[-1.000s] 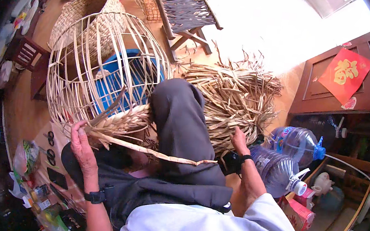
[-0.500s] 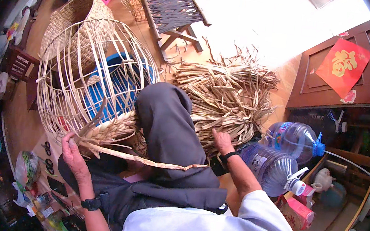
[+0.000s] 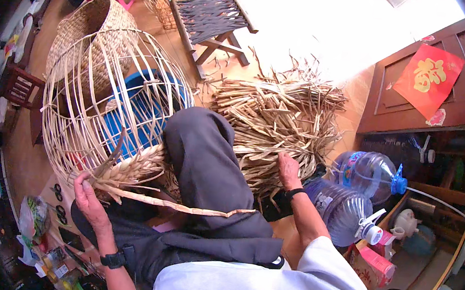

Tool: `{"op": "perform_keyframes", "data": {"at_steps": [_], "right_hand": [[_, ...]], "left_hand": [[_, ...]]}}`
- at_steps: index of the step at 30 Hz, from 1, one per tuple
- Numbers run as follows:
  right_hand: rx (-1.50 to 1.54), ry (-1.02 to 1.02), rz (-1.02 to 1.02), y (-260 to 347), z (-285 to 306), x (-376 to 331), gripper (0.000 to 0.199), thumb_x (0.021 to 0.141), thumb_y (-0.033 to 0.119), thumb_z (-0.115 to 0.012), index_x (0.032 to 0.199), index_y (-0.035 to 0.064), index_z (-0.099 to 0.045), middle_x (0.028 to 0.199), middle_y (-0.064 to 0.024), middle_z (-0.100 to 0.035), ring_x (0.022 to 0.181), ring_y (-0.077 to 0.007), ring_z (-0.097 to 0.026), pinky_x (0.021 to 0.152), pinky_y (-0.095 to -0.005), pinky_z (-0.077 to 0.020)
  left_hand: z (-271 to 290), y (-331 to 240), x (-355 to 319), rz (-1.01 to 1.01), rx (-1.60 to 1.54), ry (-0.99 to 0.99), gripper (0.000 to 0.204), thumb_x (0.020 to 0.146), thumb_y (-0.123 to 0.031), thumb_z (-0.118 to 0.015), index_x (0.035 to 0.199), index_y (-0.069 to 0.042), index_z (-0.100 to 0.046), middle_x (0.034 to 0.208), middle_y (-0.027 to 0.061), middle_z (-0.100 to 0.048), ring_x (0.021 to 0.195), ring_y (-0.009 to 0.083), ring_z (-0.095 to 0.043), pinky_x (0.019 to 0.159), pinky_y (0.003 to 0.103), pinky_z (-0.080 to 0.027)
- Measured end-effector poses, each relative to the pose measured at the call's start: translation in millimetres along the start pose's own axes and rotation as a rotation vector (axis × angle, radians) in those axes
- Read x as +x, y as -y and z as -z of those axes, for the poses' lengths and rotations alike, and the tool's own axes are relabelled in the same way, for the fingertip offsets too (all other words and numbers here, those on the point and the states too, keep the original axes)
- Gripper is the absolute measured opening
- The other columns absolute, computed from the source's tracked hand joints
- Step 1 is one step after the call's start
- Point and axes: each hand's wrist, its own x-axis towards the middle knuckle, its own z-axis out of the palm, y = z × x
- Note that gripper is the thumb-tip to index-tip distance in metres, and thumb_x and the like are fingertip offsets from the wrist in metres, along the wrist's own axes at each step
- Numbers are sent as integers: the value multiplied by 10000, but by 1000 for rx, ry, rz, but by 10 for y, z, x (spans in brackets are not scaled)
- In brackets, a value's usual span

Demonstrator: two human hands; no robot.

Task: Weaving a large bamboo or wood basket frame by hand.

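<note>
"Which way's the pale strip point(image 3: 179, 206) lie?"
"Lengthwise, rightward of the left hand's point(image 3: 91, 207) fingers — those sit at the basket frame's point(image 3: 117, 79) edge, grip unclear; floor point(image 3: 21, 148) to their left."
"Right hand point(image 3: 288, 172)?"
"At the stalks point(image 3: 280, 122) — can't tell its grip."

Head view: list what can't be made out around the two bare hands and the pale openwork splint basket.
All in the head view:
- What the bare right hand holds, if anything: its own back hides the fingertips over the dry brown strips.
- Whether the bare left hand pinches anything: too small at the pale openwork splint basket.
- The round blue plastic tub's lower part: splints and the dark-trousered knee cover it.
</note>
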Motion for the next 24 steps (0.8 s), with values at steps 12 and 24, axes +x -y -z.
{"op": "perform_keyframes", "data": {"at_steps": [12,24], "right_hand": [[132,78,212,901,0,-460,134,945,118,-587,1072,75,-597,941,-160,-675,839,-348,-723,683,-467,-578],[-68,283,291,450,-450,-665,120,882,111,-595,901,100,-713,935,-138,-687,962,-319,-674,869,-432,-541]], "left_hand": [[-47,50,-15,34,-42,17,283,1121,-196,-460,1222,3,-634,1176,98,-668,1147,222,-600,1075,366,-429],[35,-106,-85,66,72,-14,267,1045,-79,-469,1206,2,-666,1131,101,-698,1128,231,-645,1028,372,-488]]}}
